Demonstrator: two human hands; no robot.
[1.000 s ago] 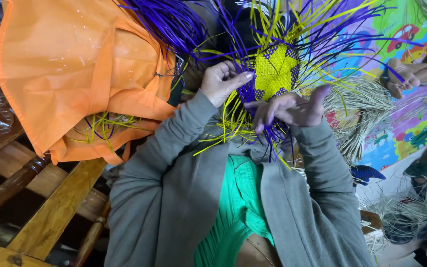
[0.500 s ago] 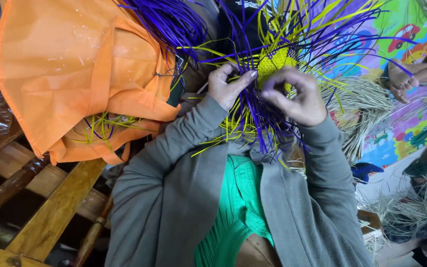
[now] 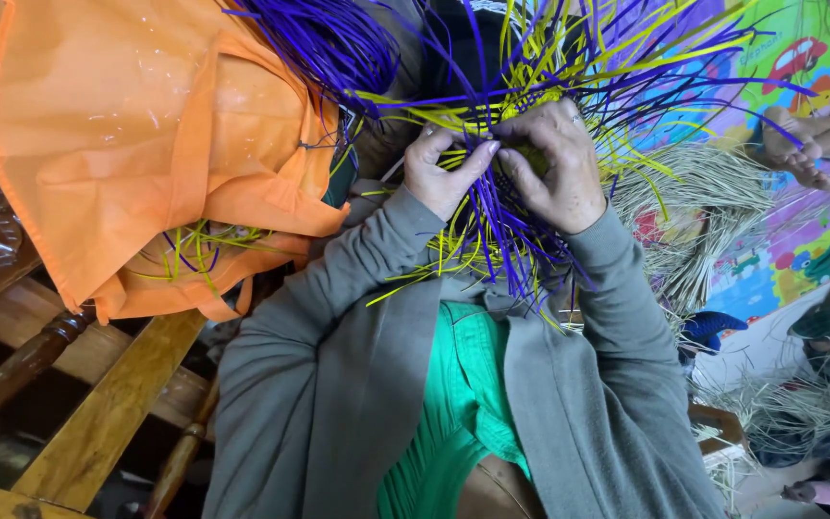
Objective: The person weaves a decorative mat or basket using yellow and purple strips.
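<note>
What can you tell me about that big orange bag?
The orange bag looks like thin, soft fabric with stitched seams and a wide strap or flap folded across its front. It slumps open and crumpled on a wooden seat, left of the person's left hand. Loose yellow and purple strips poke out near its lower edge, and a bundle of purple strips lies against its top right corner. Neither hand touches it.

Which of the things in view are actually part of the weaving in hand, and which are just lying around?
In hand:
- left hand and right hand, both pinching strands
- purple and yellow strips of the woven piece

Lying about:
- orange bag holding spare strips
- pale straw bundle
- colourful play mat
- wooden chair
</note>
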